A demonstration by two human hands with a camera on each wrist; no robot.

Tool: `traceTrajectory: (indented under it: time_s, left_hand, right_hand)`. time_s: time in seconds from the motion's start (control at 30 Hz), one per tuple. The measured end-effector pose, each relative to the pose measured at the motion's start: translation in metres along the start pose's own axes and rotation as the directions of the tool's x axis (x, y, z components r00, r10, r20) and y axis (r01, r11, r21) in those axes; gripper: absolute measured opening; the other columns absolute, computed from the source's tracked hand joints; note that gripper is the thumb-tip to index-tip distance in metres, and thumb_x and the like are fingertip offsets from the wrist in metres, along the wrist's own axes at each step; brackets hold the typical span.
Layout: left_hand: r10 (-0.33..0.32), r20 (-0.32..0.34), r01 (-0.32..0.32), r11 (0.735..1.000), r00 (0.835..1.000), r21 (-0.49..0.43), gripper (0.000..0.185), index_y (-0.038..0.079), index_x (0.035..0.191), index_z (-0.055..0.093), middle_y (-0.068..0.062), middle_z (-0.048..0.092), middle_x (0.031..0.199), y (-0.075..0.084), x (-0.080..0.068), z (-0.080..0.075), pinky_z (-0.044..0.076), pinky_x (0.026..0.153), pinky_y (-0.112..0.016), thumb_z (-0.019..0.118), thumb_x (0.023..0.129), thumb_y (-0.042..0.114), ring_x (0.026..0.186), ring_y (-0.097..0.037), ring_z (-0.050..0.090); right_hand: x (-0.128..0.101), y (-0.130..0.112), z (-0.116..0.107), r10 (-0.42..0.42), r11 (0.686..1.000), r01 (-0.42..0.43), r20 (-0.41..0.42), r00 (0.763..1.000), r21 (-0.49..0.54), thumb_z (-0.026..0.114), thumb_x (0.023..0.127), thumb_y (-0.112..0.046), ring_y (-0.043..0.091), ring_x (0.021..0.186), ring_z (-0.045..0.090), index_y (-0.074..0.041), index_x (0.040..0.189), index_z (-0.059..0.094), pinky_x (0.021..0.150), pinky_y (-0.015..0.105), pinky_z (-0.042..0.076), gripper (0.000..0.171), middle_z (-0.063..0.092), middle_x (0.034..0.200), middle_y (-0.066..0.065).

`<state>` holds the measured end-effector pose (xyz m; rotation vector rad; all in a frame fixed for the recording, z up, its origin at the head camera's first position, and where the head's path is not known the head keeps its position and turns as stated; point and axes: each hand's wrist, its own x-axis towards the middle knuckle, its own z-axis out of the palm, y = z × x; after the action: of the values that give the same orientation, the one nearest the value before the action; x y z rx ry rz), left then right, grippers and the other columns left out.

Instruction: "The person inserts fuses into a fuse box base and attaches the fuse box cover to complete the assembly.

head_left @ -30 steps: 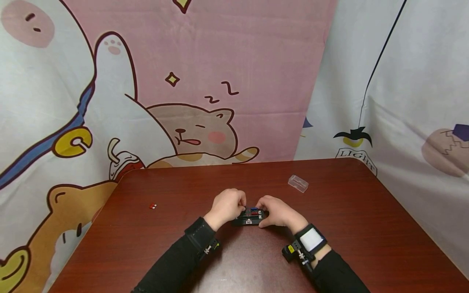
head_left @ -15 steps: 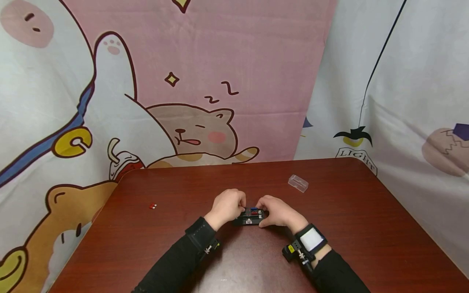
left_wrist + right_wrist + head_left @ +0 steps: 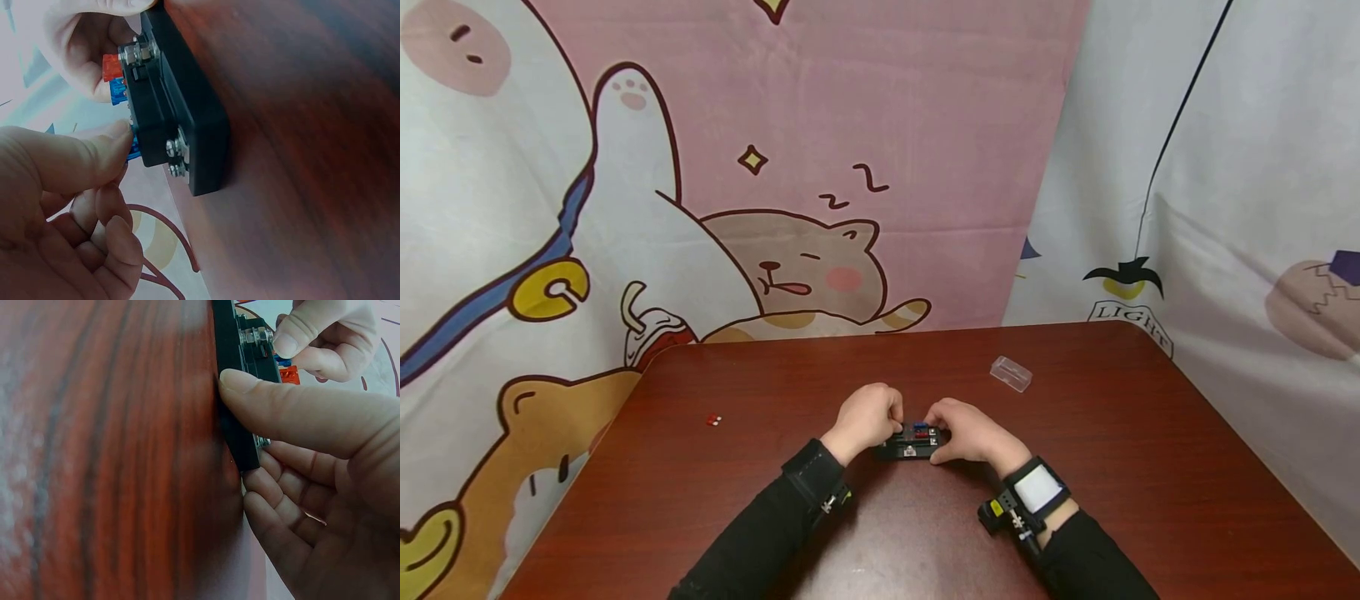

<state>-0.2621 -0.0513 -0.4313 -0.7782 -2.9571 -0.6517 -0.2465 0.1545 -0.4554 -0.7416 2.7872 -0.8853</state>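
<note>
A cloth backdrop [image 3: 820, 167] printed with cartoon animals hangs behind the far edge of a dark red wood tabletop [image 3: 1112, 467]. Both forearms, in black sleeves [image 3: 752, 533], reach in from the near edge and meet at the middle of the tabletop.

There a small black block [image 3: 910, 450] lies flat on the wood, with metal screws at its ends and little coloured plugs standing in its top. The right hand [image 3: 970, 435] grips the block's right end: in the right wrist view its thumb [image 3: 294, 409] lies along the near side and its curled fingers [image 3: 281, 506] wrap the end, touching the wood. The left hand [image 3: 865, 419] sits at the block's left end with its fingers curled; in the left wrist view its thumb [image 3: 75, 156] and forefinger pinch a blue plug [image 3: 133, 145] at the block's top. A second blue plug [image 3: 117, 92] and an orange plug [image 3: 111, 65] stand further along the block, close to the right hand's fingers.

A clear plastic lid [image 3: 1011, 373] lies well apart on the far right of the tabletop. A tiny red plug [image 3: 713, 419] lies alone on the left.
</note>
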Motion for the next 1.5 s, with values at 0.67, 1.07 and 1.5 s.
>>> traceTrajectory:
  time_s: [0.67, 1.07, 1.5]
  left_hand:
    - [-0.078, 0.060, 0.081, 0.995, 0.995, -0.052, 0.027, 0.021, 0.063, 0.064, 0.011, 0.057, 0.064, 0.004, 0.005, -0.005, 0.042, 0.054, -0.029, 0.084, 0.077, 0.010, 0.061, -0.010, 0.052]
    - [-0.080, 0.064, 0.082, 0.996, 0.995, -0.026, 0.027, 0.020, 0.063, 0.063, 0.009, 0.056, 0.064, 0.007, 0.007, -0.005, 0.042, 0.051, -0.029, 0.084, 0.076, 0.009, 0.059, -0.011, 0.052]
    - [-0.097, 0.080, 0.096, 0.995, 0.992, 0.022, 0.028, 0.019, 0.062, 0.062, 0.008, 0.055, 0.063, 0.010, 0.010, -0.005, 0.041, 0.050, -0.029, 0.085, 0.074, 0.009, 0.060, -0.013, 0.051]
  right_hand:
    - [0.000, 0.000, -0.001, -0.003, 1.000, 0.003, -0.001, 1.000, -0.005, 0.092, 0.067, -0.014, 0.018, 0.085, 0.055, -0.011, 0.097, 0.064, 0.079, 0.039, 0.047, 0.040, 0.057, 0.094, -0.001]
    - [-0.001, 0.000, -0.001, -0.008, 1.000, 0.008, -0.001, 1.000, 0.005, 0.091, 0.068, -0.013, 0.019, 0.085, 0.055, -0.011, 0.096, 0.064, 0.078, 0.038, 0.047, 0.040, 0.057, 0.094, 0.000]
    - [-0.001, 0.000, -0.001, -0.022, 1.000, 0.022, -0.008, 1.000, -0.004, 0.091, 0.067, -0.013, 0.019, 0.085, 0.056, -0.010, 0.096, 0.065, 0.078, 0.037, 0.047, 0.040, 0.058, 0.094, 0.000]
